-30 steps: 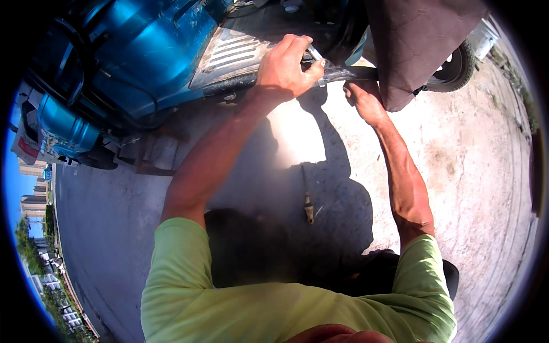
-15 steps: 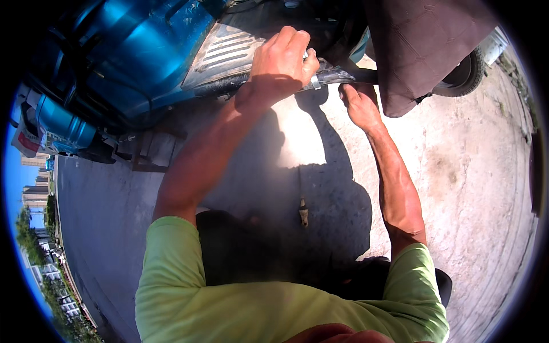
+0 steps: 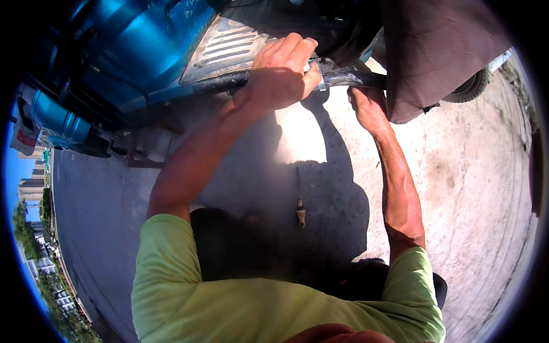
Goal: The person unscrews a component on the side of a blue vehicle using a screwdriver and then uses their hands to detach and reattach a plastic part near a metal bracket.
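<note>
A dark tubular bar (image 3: 354, 79) with a shiny, partly pale surface runs along the lower edge of a blue vehicle (image 3: 126, 51). My left hand (image 3: 284, 66) is closed at this bar, around a small whitish, partly clear piece (image 3: 320, 77) that shows past the thumb; its kind cannot be made out. Just below the bar, farther right, my right hand (image 3: 370, 108) has its fingers curled up against the underside. What those fingers hold, if anything, is hidden.
On the concrete ground (image 3: 452, 200) below my hands lies a thin tool with a pale handle (image 3: 301, 216). A slotted footboard (image 3: 229, 48) is behind my left hand. Brown quilted fabric (image 3: 437, 57) hangs beside my right hand, in front of a wheel (image 3: 468, 90).
The view has shifted slightly, so the vehicle and fabric sit a little differently. My left hand has turned a little at the bar, and my right hand stays beneath it.
</note>
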Demonstrator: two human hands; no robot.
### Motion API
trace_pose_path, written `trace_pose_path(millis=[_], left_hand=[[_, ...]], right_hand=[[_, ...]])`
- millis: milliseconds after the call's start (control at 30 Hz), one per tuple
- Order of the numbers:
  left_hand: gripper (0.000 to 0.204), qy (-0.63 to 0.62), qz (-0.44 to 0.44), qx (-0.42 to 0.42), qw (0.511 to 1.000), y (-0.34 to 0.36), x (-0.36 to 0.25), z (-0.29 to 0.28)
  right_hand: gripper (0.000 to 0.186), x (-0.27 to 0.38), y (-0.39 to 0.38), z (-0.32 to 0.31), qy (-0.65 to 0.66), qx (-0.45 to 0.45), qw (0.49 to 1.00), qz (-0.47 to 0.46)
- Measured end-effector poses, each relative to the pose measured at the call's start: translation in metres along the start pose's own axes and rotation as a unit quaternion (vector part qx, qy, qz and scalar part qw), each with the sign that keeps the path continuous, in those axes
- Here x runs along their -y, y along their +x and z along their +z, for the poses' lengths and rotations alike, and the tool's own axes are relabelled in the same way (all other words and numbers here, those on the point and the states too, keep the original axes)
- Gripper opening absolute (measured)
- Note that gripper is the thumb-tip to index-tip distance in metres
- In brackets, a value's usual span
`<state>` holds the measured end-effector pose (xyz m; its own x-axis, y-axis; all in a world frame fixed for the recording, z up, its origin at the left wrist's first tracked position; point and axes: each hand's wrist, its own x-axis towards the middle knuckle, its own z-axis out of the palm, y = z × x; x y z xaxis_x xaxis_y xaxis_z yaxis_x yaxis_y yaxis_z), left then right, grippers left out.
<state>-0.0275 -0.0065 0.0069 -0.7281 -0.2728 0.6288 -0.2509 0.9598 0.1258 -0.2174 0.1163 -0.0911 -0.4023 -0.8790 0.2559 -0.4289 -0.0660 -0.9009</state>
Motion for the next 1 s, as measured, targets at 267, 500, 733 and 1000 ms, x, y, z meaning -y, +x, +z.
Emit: trace_pose_path(millis=[267, 500, 733, 1000], left_hand=[[0.039, 0.057, -0.016, 0.067, 0.996, 0.028, -0.011, -0.011], [0.047, 0.014, -0.027, 0.013, 0.999, 0.005, -0.034, 0.008], [0.054, 0.010, -0.040, 0.009, 0.999, 0.006, -0.030, 0.009], [0.054, -0.060, -0.014, 0.070, 0.996, 0.000, -0.014, -0.015]], right_hand=[[0.044, 0.003, -0.010, 0.024, 0.123, 0.027, 0.986, 0.108], [0.041, 0.012, -0.018, 0.033, 0.284, 0.006, 0.941, 0.182], [0.034, 0.025, -0.017, 0.022, 0.300, 0.032, 0.938, 0.169], [0.044, 0.006, -0.014, 0.007, 0.377, 0.200, 0.904, -0.004]])
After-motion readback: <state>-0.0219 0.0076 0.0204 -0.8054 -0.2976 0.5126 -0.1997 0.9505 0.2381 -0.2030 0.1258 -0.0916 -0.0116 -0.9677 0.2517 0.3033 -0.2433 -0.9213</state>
